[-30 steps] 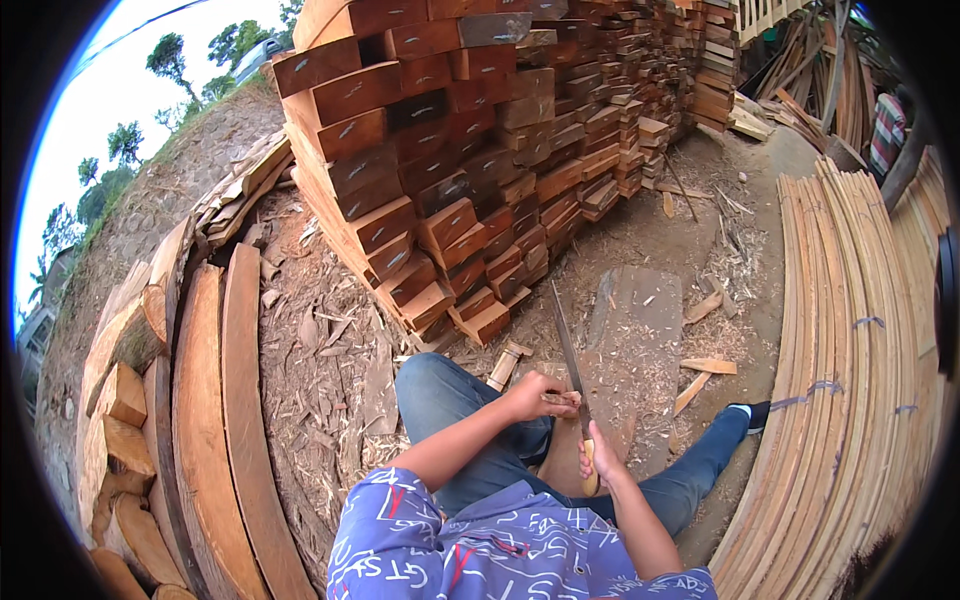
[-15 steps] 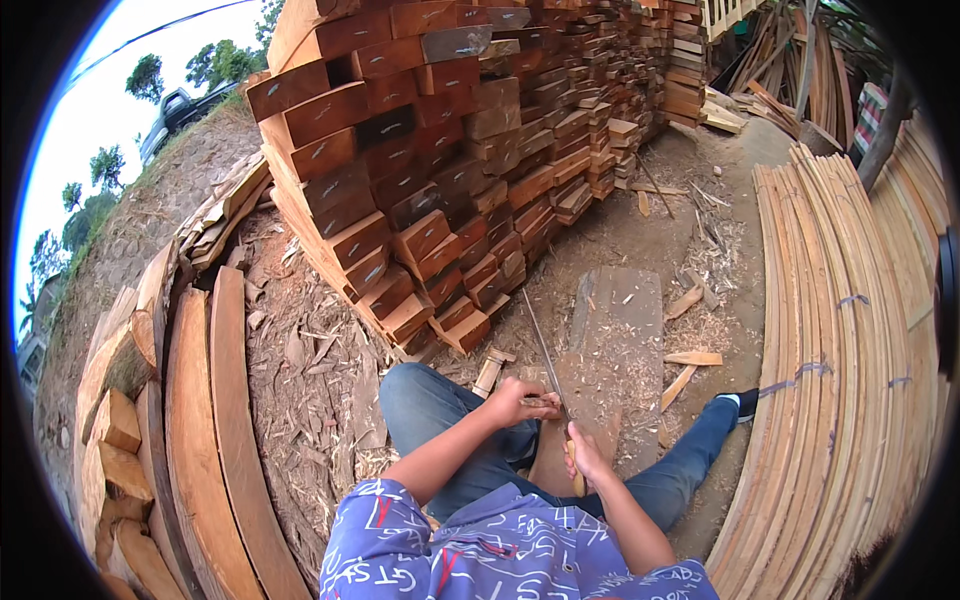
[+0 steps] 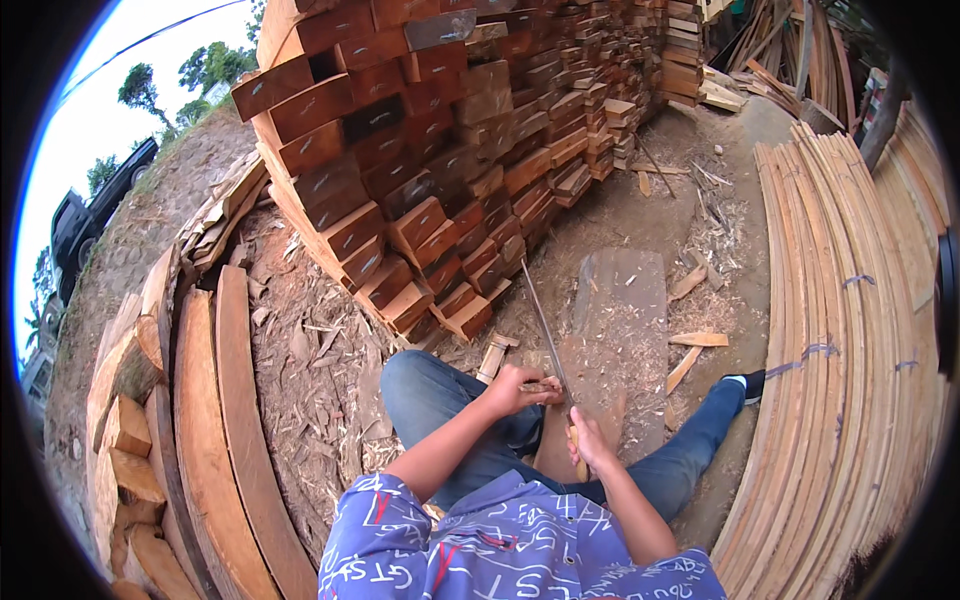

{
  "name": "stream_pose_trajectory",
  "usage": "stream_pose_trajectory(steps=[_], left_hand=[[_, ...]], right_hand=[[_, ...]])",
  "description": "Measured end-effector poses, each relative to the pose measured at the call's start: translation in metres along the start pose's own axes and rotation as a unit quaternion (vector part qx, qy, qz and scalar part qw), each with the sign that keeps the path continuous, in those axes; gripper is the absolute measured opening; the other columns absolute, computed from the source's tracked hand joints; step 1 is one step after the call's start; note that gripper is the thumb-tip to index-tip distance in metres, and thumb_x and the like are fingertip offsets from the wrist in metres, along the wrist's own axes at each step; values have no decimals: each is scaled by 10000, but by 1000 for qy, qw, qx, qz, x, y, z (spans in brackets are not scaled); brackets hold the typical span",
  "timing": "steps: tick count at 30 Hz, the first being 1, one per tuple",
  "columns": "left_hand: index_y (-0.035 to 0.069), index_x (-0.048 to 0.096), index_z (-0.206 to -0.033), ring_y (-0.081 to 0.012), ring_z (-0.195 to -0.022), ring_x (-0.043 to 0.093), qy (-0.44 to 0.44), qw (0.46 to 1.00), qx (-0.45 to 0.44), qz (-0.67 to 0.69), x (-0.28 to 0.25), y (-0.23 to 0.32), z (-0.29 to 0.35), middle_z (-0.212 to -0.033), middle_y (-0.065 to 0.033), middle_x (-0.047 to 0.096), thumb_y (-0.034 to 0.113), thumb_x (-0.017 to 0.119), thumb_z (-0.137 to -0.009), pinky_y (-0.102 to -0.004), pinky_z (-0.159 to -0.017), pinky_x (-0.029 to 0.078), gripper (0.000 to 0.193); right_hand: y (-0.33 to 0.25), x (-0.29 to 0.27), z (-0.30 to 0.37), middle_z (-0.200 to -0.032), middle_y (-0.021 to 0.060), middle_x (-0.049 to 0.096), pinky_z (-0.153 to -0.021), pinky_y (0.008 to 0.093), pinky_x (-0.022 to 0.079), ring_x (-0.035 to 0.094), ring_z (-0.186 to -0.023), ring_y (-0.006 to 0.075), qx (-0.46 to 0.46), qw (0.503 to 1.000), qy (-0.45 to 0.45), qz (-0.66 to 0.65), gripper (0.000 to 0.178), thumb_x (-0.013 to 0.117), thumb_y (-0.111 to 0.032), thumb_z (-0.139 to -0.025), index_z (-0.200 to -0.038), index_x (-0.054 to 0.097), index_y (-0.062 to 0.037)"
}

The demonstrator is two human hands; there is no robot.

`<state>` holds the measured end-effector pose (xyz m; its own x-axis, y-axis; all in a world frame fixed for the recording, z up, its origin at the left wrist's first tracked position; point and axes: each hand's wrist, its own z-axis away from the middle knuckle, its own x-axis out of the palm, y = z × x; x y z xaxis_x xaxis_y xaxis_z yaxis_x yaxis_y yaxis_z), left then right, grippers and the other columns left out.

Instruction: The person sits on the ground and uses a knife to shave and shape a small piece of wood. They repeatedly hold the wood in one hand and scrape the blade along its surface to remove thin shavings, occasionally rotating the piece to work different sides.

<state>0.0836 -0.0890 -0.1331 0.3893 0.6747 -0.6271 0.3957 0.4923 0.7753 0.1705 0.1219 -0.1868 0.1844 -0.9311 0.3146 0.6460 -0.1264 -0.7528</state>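
Long blade [image 3: 544,323], right hand [image 3: 592,440] tight round handle [image 3: 582,471]; left hand [image 3: 514,391] round wood piece [image 3: 541,387]; shaving-strewn ground [image 3: 322,375]; timber stack [image 3: 430,160] beyond

Bright daylight washes out the sky [image 3: 90,130]; fisheye edges bend.

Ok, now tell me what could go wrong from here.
The left hand is right beside the long blade, so a slip might cut it. The right hand grips the handle close to the right leg, which a stray stroke could catch. The timber stack has unevenly jutting ends; a loose piece might fall.
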Motion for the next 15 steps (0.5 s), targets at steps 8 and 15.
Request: stream_pose_trajectory(steps=[8,15], left_hand=[[38,741,-962,-261,-806,725,-16,995,-9,-95,-1,9,-2,-882,-117,744,125,787,-804,-331,-728,553,186],[45,752,-927,-265,-825,727,11,999,22,-28,0,11,-5,-902,-110,747,147,803,-790,-341,-725,558,179]], right_hand=[[20,-12,-7,-500,20,439,-371,293,375,435,-368,140,42,998,25,38,603,388,-634,-989,-767,498,-84],[29,-15,-10,-500,30,458,-372,301,387,461,-375,150,21,998,38,49,618,401,-636,-984,-755,513,-72]])
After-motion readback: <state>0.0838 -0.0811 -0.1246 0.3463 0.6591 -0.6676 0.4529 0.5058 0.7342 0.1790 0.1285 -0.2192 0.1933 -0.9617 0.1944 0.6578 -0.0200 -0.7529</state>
